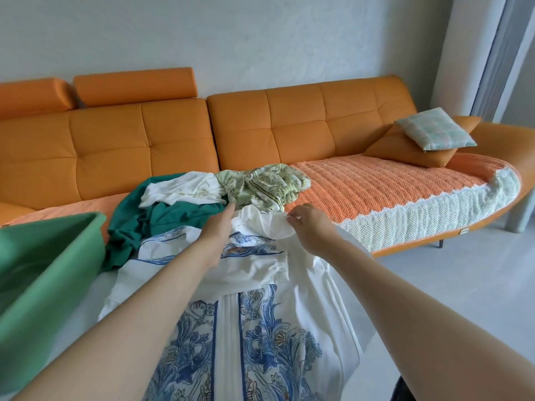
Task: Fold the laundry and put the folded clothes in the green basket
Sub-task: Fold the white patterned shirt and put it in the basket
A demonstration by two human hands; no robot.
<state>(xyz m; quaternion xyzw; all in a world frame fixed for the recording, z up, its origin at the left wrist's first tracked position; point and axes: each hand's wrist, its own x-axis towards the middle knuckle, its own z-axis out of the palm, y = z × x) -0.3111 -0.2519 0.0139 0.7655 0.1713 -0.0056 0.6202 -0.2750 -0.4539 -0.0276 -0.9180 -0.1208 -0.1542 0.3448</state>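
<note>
A white garment with a blue floral print hangs from the sofa's front edge toward me. My left hand grips its upper left part, fingers buried in the white cloth. At the garment's top right, my right hand pinches the white edge. Behind them lies a pile: a dark green garment, a white garment and a pale green patterned garment. The green basket stands at the left, only partly in view; what is inside it cannot be seen.
The orange sofa spans the view, with an orange quilted cover on its seat. An orange cushion and a checked pillow lie at the right end. Pale floor lies to the right.
</note>
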